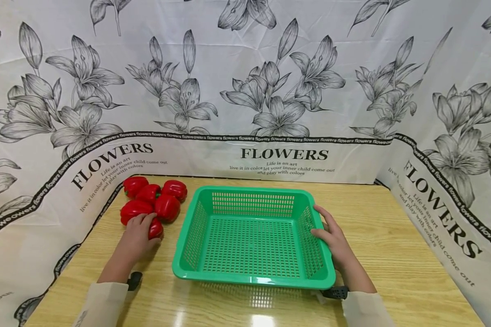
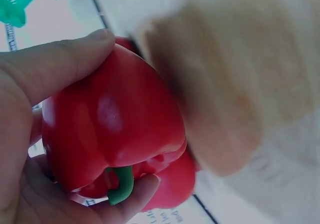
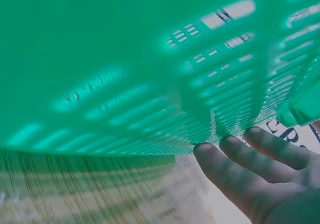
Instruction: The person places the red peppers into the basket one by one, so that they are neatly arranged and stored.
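My left hand (image 1: 138, 236) is at the left of the table, its thumb and fingers around a shiny red bell pepper (image 1: 155, 228). In the left wrist view this bell pepper (image 2: 115, 114) shows a curved green stem (image 2: 121, 185), with a fingertip beside it. Several more red bell peppers (image 1: 167, 208) lie clustered just beyond that hand. A green plastic basket (image 1: 253, 279) with slotted walls stands in the middle, nothing inside it. My right hand (image 1: 333, 237) grips its right rim, thumb over the edge. The right wrist view has the fingertips (image 3: 205, 149) against the basket's outer wall (image 3: 100, 109).
The wooden table (image 1: 393, 240) extends to the right of the basket and in front of it. White flower-printed cloth (image 1: 196, 159) hangs along the back and both sides, close to the pepper cluster on the left.
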### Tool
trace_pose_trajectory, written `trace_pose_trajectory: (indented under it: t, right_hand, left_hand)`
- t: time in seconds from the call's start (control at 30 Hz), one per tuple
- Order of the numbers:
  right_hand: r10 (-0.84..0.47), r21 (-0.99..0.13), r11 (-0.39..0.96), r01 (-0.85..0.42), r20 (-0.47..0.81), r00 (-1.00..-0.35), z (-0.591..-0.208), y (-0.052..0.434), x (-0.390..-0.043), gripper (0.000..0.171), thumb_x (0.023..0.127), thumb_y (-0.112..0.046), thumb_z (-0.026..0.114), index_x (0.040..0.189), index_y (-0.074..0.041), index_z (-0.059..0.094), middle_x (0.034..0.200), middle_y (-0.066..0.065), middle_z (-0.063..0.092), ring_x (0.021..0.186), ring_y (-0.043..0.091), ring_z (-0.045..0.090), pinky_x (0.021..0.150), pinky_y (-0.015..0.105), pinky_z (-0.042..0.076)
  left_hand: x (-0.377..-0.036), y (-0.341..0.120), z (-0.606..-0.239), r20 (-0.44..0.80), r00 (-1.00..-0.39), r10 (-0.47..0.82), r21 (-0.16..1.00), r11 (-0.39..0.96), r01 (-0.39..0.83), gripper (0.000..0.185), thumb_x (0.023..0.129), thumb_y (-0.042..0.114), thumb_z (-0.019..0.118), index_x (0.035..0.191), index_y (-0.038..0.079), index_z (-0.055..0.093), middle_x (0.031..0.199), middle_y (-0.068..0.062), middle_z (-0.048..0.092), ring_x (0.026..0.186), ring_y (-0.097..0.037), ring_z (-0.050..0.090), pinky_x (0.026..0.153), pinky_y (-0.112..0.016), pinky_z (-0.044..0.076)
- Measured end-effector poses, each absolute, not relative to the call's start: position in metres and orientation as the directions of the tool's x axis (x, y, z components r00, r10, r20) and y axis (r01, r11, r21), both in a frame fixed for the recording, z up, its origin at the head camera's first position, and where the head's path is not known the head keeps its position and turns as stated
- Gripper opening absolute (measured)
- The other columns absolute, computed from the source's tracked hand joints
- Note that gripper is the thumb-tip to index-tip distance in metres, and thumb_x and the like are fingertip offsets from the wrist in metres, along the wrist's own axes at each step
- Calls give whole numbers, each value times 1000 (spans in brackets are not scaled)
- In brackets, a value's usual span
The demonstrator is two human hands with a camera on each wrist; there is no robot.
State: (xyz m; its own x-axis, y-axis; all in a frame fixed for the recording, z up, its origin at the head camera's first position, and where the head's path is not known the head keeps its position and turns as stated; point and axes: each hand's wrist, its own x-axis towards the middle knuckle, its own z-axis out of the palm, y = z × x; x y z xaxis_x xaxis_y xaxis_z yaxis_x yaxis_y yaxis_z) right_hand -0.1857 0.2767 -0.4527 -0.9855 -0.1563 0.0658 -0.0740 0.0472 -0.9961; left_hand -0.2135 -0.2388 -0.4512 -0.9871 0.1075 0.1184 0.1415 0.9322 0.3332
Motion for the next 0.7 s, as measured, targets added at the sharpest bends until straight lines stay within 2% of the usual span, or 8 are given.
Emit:
trace_pose_trajectory:
  t: [0.43, 0.7]
  right_hand:
    - [-148, -996, 60, -59, 50, -988, -451, 276, -186, 67, 99, -9, 45, 155, -18, 11, 143, 35, 34, 97, 24, 68, 76, 47, 58]
    - [-145, -997, 63, -43, 34, -989, -450, 275, -186, 68, 98, -9, 45, 155, -19, 10, 144, 33, 33, 97, 24, 68, 76, 46, 58]
  left_hand:
    - [-198, -222, -416, 312, -941, 132, 354, 903, 244, 74, 79, 19, 79, 140, 1, 42, 136, -27, 42, 127, -48, 34, 95, -66, 43]
    - [-196, -210, -401, 329, -931, 156, 367, 887, 279, 75, 79, 23, 80, 142, 5, 42, 136, -25, 44, 127, -47, 36, 93, -68, 44]
